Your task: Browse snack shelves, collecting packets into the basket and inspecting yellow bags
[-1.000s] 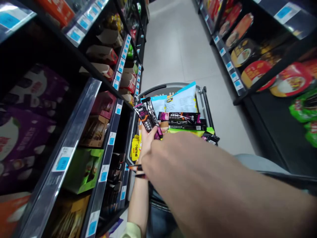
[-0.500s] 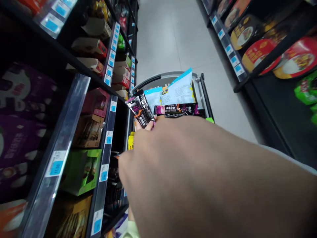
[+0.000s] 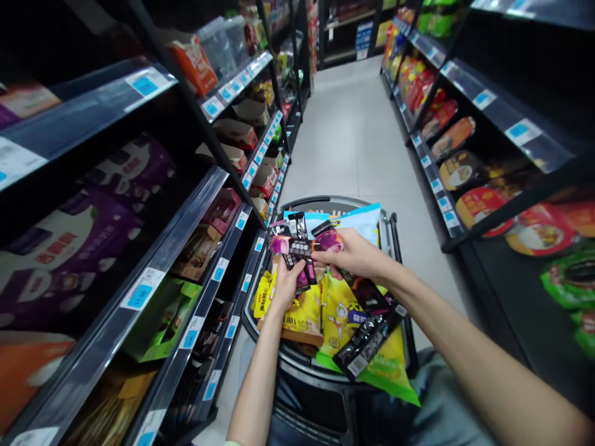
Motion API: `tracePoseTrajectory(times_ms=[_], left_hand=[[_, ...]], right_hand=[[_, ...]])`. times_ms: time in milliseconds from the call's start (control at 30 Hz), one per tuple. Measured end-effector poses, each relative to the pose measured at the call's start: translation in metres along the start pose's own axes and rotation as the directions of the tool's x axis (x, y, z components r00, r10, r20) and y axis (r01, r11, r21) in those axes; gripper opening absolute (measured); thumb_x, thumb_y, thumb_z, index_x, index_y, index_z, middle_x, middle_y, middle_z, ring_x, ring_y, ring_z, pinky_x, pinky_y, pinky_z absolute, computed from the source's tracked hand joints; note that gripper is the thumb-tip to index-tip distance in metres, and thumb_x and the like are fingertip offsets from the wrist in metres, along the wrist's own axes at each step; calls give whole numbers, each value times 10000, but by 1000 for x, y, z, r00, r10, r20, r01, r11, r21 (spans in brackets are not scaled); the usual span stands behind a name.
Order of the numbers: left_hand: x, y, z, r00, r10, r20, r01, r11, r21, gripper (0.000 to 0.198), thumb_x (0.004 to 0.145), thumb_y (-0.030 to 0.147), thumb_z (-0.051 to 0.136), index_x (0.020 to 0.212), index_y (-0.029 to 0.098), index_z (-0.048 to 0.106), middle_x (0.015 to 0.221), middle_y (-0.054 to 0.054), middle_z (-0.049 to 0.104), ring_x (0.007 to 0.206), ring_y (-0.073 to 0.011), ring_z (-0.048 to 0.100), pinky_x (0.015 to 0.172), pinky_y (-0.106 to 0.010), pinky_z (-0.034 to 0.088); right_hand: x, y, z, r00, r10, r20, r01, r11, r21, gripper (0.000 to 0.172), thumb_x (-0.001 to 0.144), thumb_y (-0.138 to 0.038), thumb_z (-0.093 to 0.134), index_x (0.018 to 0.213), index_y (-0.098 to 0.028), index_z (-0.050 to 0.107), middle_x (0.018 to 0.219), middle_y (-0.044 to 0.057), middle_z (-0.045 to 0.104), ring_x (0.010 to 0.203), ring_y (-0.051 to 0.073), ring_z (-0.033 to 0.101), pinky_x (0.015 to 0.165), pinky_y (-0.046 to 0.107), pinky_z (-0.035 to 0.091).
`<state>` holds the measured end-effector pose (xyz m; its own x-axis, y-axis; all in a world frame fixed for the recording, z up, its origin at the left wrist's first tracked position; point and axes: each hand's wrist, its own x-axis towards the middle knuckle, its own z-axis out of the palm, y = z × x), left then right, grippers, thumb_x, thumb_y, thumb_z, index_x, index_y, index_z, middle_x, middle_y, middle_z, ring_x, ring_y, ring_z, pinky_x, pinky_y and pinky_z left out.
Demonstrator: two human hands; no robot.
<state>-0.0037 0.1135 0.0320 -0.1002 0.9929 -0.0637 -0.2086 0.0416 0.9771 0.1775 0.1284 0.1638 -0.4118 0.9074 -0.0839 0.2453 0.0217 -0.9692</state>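
both hands meet over the cart [image 3: 320, 202]: the left hand [image 3: 284, 290] is closed round the lower ends of a fan of dark sachets [image 3: 297, 246], and the right hand [image 3: 356, 254] pinches the same bunch from the right, with a purple-tipped one under its thumb. so the sachets are up in the air, gripped by both hands, just above the load and touching neither shelf nor cart; by the look of it they are being sorted or counted, and none of this bunch has been set down yet

the cart is already heaped: yellow bags [image 3: 341, 310] in the middle, a green bag [image 3: 395, 378] hanging over the near rim, long dark packs [image 3: 369, 337] lying slantwise on top, and blue-white bags [image 3: 365, 218] standing at the far end behind the hands. little free room shows among them

the left shelves [image 3: 195, 217] hold purple, green and brown boxes; the right shelves [image 3: 465, 93] carry round bowls [image 3: 483, 204]
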Motion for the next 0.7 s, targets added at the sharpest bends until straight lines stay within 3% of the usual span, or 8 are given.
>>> tracePoseTrajectory(times_ms=[67,167,300,400,500,567,700], left_hand=[[-1,2,2,1000,1,24,0,998,-69,486,770,326,807,1195,195,612,1147,-61,731,1080,-247,692,970,-353,546],[-4,6,4,995,-77,57,87,976,-200,563,753,346,834,1231,195,577,1120,-88,747,1009,-274,729,912,-408,592],[-7,11,7,993,-91,78,113,929,-353,639,763,363,837,1309,214,541,1147,-103,747,1049,-296,731,923,-449,599],[-8,13,6,995,-84,56,99,913,-395,638,754,374,843,1297,197,557,1142,-120,748,1068,-310,726,927,-459,597],[-7,12,5,998,-62,33,70,917,-392,595,749,376,838,1253,196,578,1142,-118,744,1050,-298,728,912,-444,598],[-6,11,4,998,-54,22,58,922,-383,583,745,372,837,1240,205,578,1134,-106,742,990,-276,738,859,-410,608],[-3,7,1,996,-88,-10,78,932,-354,550,707,401,851,1140,198,580,977,-55,734,691,-182,704,603,-277,562]], right_hand=[[2,15,-1,984,114,-133,-78,965,251,239,795,-332,782,693,-144,676,578,46,667,483,138,586,461,246,494],[-1,20,3,910,297,-290,-96,829,550,174,762,-248,827,837,-123,732,741,75,742,591,137,659,498,201,547],[1,13,20,814,508,-280,-98,596,797,117,810,-114,747,924,-118,719,823,71,760,621,133,694,537,196,599],[4,12,36,791,541,-286,-55,529,847,101,805,-129,760,893,-120,713,745,53,743,567,130,679,520,197,603],[5,17,43,804,475,-358,9,592,806,258,717,-202,851,938,-145,730,810,49,767,577,162,691,541,260,625],[7,22,41,811,411,-417,17,696,718,364,643,-263,904,955,-161,748,869,58,780,645,201,717,590,314,637],[12,37,29,749,200,-631,70,924,376,305,643,-354,891,864,-180,773,887,47,773,794,206,723,707,303,617]])
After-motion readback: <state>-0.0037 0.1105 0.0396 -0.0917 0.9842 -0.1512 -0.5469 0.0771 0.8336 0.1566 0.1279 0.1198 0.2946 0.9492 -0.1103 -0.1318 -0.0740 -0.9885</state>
